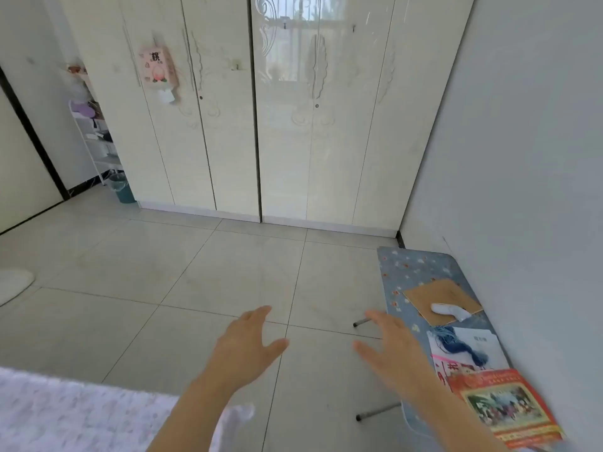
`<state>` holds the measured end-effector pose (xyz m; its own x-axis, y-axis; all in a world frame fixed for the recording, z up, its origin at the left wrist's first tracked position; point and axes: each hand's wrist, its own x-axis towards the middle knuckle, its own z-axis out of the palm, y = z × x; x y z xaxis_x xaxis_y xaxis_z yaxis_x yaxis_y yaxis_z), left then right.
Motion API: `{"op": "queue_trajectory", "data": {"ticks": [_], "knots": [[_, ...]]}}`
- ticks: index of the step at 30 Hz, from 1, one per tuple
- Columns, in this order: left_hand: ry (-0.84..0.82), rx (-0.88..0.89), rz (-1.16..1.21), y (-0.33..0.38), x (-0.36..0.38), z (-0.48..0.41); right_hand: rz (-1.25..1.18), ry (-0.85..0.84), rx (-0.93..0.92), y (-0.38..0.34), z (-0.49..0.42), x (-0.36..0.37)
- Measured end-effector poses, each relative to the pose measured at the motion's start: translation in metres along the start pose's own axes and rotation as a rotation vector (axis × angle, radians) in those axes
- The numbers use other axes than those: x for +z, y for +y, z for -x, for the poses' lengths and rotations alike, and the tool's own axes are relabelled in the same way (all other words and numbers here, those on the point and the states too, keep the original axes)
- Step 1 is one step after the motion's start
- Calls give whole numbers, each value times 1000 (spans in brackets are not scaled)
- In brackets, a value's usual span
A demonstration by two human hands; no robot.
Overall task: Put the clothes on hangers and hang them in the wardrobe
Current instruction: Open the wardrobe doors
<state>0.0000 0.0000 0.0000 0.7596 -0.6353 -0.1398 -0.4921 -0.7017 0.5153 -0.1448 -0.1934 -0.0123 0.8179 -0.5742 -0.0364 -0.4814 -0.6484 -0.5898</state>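
Observation:
A cream wardrobe point(284, 125) fills the far wall, and all its doors are closed. My left hand point(248, 344) and my right hand point(391, 350) are stretched out in front of me over the tiled floor, palms down, fingers apart, holding nothing. A bit of white cloth point(235, 419) shows below my left forearm at the bottom edge. No hanger is in view.
A low folding table point(421, 269) with a blue patterned cover stands along the right wall, carrying a cardboard sheet, a white object, blue yarn and printed papers. A white bed cover point(65, 415) lies at bottom left. A shelf rack point(94, 138) and a teal bin point(122, 187) stand left of the wardrobe.

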Motion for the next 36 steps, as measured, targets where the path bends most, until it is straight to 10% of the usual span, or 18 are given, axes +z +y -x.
{"op": "queue_trajectory", "data": {"ticks": [36], "knots": [[-13, 49, -102, -32, -147, -757, 50, -49, 48, -40, -763, 13]]}}
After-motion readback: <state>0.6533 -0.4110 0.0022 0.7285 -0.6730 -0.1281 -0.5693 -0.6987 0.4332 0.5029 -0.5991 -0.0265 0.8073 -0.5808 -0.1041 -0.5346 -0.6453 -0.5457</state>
